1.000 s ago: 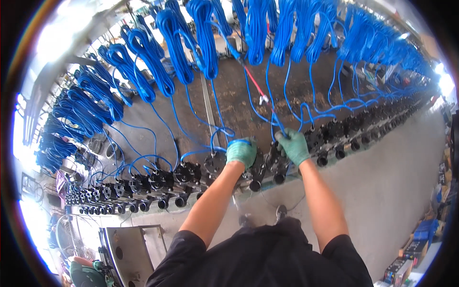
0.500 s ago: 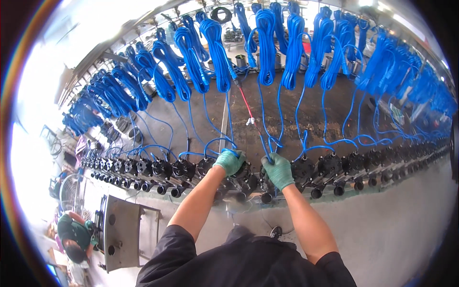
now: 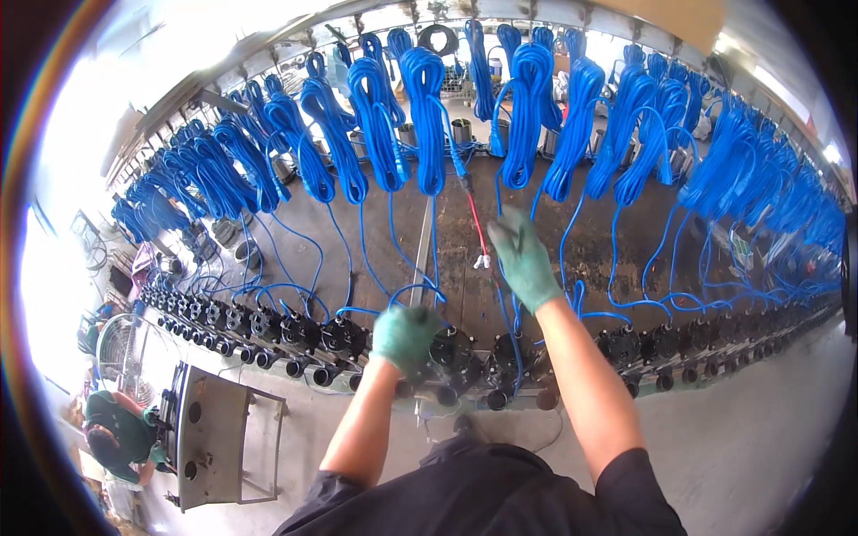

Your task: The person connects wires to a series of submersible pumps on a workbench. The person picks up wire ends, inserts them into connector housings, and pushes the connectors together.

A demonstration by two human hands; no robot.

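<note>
My left hand (image 3: 407, 341), in a green glove, is over the near row of black motor-like units, beside one black unit (image 3: 454, 350). Motion smears its fingers, and I cannot see whether they hold anything. My right hand (image 3: 525, 261), gloved in the same green, reaches farther over the dark bench, fingers apart and somewhat blurred. Just left of its fingertips a red lead (image 3: 476, 223) with white connectors (image 3: 483, 262) hangs from a blue cable plug (image 3: 458, 163). A blue cable (image 3: 507, 304) runs below this hand to the black units.
Coiled blue cables (image 3: 431, 125) hang in a long curved row from an overhead rail. Below them lies the dark, worn bench top (image 3: 590, 241). At lower left are a metal cart (image 3: 214, 438), a fan (image 3: 125, 353) and another person (image 3: 116, 433) in green gloves.
My right hand has let go of the blue cable near the units and moved away from me toward the red lead. My left hand has drawn back toward me. The view has shifted slightly.
</note>
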